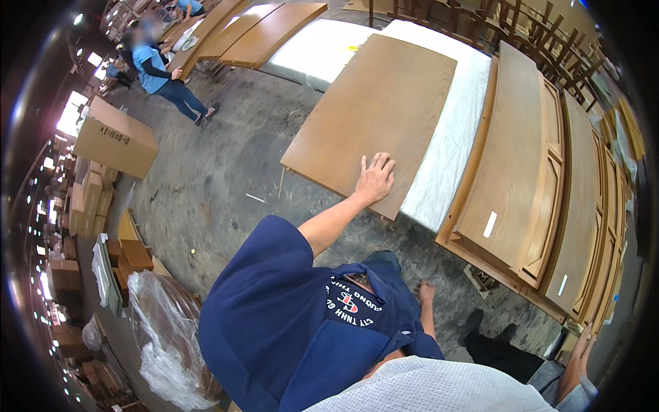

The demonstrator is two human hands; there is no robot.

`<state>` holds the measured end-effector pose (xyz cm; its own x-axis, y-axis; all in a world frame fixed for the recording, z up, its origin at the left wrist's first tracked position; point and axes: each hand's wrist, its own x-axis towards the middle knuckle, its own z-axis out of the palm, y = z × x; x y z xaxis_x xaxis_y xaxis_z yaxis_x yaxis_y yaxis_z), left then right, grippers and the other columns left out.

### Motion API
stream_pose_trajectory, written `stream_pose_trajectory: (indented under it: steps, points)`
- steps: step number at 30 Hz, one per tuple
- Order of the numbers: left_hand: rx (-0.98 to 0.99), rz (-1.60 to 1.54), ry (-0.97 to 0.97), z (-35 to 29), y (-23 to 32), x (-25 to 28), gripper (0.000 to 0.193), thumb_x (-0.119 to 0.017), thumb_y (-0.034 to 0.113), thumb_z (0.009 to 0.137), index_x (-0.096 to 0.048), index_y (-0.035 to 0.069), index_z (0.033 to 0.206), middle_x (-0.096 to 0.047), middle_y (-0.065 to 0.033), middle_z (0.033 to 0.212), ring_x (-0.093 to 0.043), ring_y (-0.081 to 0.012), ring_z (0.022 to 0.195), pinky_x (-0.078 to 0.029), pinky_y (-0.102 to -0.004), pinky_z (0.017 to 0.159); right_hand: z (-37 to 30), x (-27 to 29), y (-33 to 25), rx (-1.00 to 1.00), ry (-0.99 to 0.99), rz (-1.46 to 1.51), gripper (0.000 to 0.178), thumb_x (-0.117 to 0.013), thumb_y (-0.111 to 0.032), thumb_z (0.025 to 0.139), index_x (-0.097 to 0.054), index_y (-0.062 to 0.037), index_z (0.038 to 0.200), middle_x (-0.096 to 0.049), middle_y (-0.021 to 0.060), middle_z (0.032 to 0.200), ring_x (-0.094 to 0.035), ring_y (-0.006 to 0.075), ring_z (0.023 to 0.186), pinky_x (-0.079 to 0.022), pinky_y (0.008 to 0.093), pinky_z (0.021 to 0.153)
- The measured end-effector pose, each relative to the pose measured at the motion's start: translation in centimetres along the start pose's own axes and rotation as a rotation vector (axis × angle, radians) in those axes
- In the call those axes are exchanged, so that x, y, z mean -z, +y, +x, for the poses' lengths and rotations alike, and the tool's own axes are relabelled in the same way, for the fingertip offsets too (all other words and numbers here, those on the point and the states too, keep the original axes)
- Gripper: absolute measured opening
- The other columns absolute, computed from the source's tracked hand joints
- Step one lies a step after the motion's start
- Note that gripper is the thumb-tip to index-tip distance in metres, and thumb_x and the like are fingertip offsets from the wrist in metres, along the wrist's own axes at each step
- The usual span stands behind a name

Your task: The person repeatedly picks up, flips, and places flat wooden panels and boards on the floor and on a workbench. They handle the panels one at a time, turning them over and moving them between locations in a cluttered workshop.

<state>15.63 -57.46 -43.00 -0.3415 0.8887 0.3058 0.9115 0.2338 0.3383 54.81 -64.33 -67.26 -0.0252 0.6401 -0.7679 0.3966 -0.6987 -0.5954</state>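
A brown wooden panel [374, 103] with a slightly curved end lies on a white padded table, one corner jutting past the near edge. My left hand [376, 180] rests palm down on the panel close to its near end, fingers spread and holding nothing. My right hand [425, 292] hangs low beside my trouser leg, away from the panel. Its fingers are loose, partly seen and appear empty. A thin stick-like piece [281, 182] hangs below the panel's left corner.
Framed wooden panels [508, 165] stand in a row at right, where another person's hands [578, 360] touch the stack. A person in blue [154, 72] stands by panels at far left. Cartons [117, 137] and plastic-wrapped goods [171, 343] sit left. Chair frames [508, 27] are piled behind.
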Motion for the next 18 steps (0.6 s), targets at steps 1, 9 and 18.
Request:
stream_pose_trajectory:
  steps: [1,9,18]
  points:
    - [0.004,-0.003,-0.003,0.0,0.0,0.0,0.036,-0.054,0.021,0.085,-0.052,0.009,0.119,-0.042,-0.0095,0.128,-0.035,-0.0256,0.129,-0.023,-0.0646,0.104,-0.3,-0.2,-0.2,-0.009,0.003,-0.035,0.028,-0.053,-0.023,0.093,-0.061,0.001,0.106,-0.062,0.0085,0.081,-0.061,0.0193,0.068,-0.049,0.0324,0.056]
    - [0.001,0.014,-0.002,-0.1,-0.1,-0.2,0.037,-0.054,0.022,0.085,-0.051,0.008,0.12,-0.042,-0.0104,0.129,-0.035,-0.0254,0.13,-0.022,-0.0648,0.104,-2.2,2.3,0.5,-0.088,0.066,0.011,0.029,-0.053,-0.024,0.094,-0.062,0.0007,0.107,-0.064,0.0109,0.088,-0.063,0.0211,0.073,-0.05,0.0354,0.06]
    - [0.002,0.018,-0.011,0.0,0.2,0.1,0.036,-0.054,0.021,0.085,-0.051,0.008,0.119,-0.042,-0.0097,0.128,-0.036,-0.0254,0.129,-0.023,-0.0639,0.104,-4.1,2.8,1.4,-0.111,0.163,-0.001,0.032,-0.053,-0.024,0.092,-0.063,0.0052,0.102,-0.064,0.0138,0.086,-0.062,0.0238,0.074,-0.049,0.0362,0.062]
